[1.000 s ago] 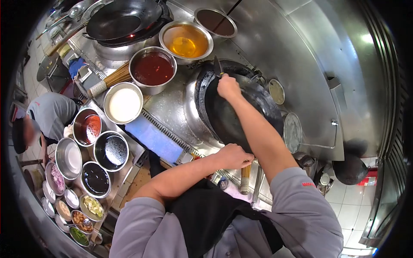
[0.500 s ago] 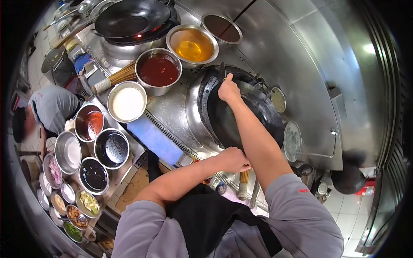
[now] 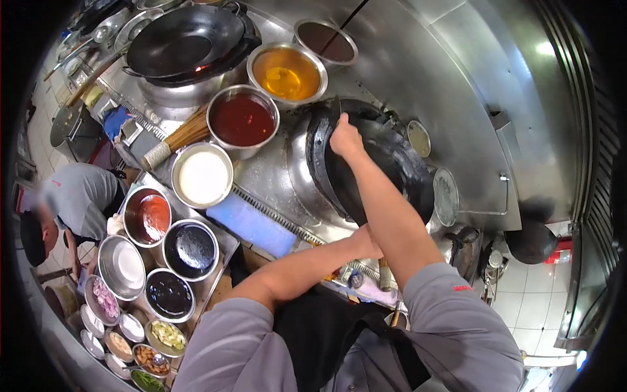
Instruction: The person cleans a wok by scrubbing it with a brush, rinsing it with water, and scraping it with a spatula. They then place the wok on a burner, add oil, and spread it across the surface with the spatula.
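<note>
My right hand [image 3: 346, 137] is closed at the far left side of a black wok [image 3: 385, 157] on the near burner. A dark pointed piece sticks up just beyond my fingers; I cannot make out what it is. My left hand [image 3: 369, 240] crosses beneath my right forearm near the wok's front edge. Its fingers are hidden behind that forearm. Just below it, a bamboo brush handle [image 3: 385, 274] shows in part.
Left of the wok stand bowls of red sauce [image 3: 241, 117], yellow oil [image 3: 284, 77] and white liquid [image 3: 204, 175]. A second wok [image 3: 186, 42] sits at the back left. Ingredient bowls [image 3: 166, 334] line the lower left. Another person [image 3: 81, 196] bends at the far left.
My left hand has moved right and forward, from above the brush handle to behind my right forearm. My right hand stays at the wok. The view has shifted slightly.
</note>
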